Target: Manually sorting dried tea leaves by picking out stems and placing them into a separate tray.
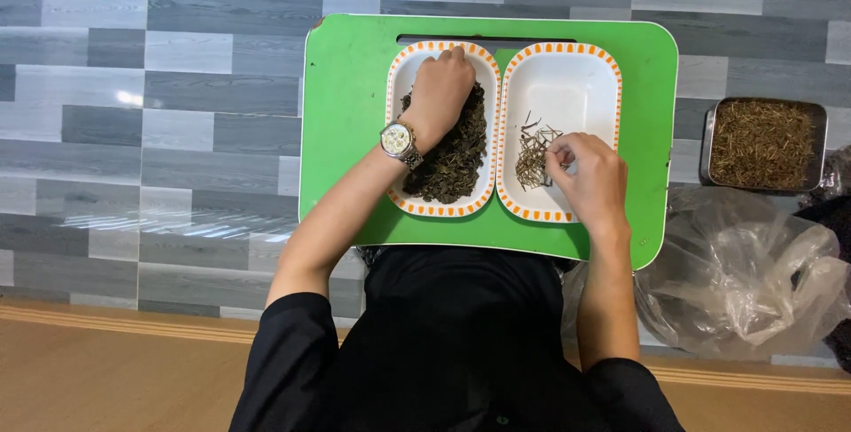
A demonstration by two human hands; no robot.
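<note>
Two hands work over a green tray (346,131) on our lap. Our right hand (592,175) pinches thin stems (534,155) in the right dish (567,77). Our left hand (441,91), wearing a watch (397,140), rests loosely curled on dark leaves (452,166) in the left dish (399,64). Beyond lie a grey plank floor (177,86), a plastic bag (745,272) and a metal tin (762,142) of stems.

Crumpled clear plastic bag (740,277) on the floor, right of the green tray (346,131)
</note>
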